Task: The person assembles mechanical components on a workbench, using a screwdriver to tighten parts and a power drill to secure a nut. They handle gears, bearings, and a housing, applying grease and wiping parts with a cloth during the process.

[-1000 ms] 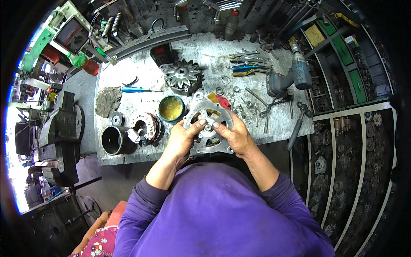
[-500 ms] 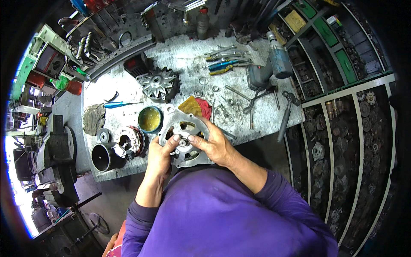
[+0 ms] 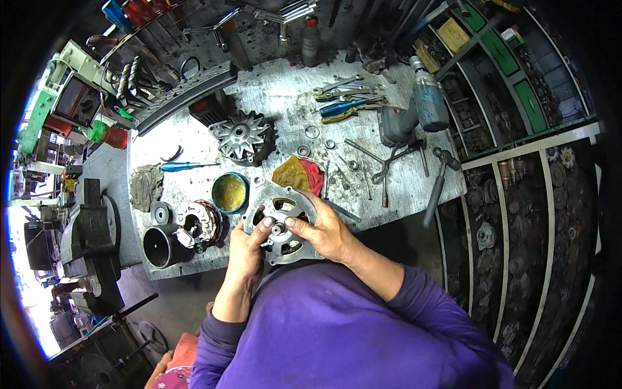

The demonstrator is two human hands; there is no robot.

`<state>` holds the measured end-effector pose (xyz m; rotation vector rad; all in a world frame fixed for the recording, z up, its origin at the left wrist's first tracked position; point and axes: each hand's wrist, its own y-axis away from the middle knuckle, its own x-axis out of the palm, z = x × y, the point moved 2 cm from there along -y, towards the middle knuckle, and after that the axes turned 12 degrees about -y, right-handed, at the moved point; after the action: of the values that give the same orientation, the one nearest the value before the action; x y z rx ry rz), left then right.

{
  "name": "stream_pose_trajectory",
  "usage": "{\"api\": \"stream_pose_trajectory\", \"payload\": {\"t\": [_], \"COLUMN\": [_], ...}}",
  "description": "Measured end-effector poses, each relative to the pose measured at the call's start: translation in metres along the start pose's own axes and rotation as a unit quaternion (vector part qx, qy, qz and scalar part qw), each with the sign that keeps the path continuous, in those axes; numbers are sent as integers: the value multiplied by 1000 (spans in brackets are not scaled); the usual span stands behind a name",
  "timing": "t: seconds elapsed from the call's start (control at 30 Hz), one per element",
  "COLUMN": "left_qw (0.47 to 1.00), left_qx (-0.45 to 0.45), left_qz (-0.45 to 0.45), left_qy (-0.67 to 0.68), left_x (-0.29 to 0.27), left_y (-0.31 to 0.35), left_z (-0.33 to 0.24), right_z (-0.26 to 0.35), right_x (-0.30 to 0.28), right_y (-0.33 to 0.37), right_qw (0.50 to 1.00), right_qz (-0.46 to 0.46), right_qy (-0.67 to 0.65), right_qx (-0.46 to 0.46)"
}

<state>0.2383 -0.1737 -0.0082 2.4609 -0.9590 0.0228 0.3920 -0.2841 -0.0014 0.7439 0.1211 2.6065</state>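
Both bare hands are engaged on a flat, triangular metal housing (image 3: 278, 217) with cut-out openings, positioned in front of the torso at the near edge of the workbench (image 3: 272, 84); whether it touches the bench cannot be determined. The left hand (image 3: 248, 249) grips the housing's left edge, its forearm rising steeply from the lower edge, wrist nearly straight. The right hand (image 3: 330, 235) grips the right edge, its forearm running diagonally from the lower right, back of the hand facing up. Both thumbs lie across the upper face, tips angled inward on either side of the central hub (image 3: 278, 228). The hands are closed to the part's thickness; the remaining fingers go beneath it and are largely hidden, so their exact curl cannot be confirmed. Beyond the housing lies a yellow and red cloth (image 3: 289, 174); a tub of yellowish grease (image 3: 244, 202) stands near the left hand.
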Motion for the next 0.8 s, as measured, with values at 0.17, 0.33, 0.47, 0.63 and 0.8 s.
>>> {"api": "stream_pose_trajectory", "payload": {"t": [0.17, 0.33, 0.47, 0.63, 0.8], "left_qw": [999, 995, 996, 991, 993], "left_qx": [-34, -78, -72, -75, -53], "left_qz": [-9, -27, -51, -107, -104], "left_qy": [2, 50, 24, -13, -15], "left_x": [-2, -1, -3, -5, -2], "left_y": [2, 3, 5, 10, 14], "left_z": [2, 6, 9, 15, 17], "right_z": [-5, -10, 10, 43, 45], "right_x": [-4, -20, -77, -157, -172], "right_y": [-2, -2, 2, 2, -38], "right_qw": [998, 990, 988, 802, 794], "right_qz": [17, 44, -71, -233, -147], "right_qy": [66, 136, 128, 549, 588], "right_qx": [-11, -2, 56, -1, -38]}}
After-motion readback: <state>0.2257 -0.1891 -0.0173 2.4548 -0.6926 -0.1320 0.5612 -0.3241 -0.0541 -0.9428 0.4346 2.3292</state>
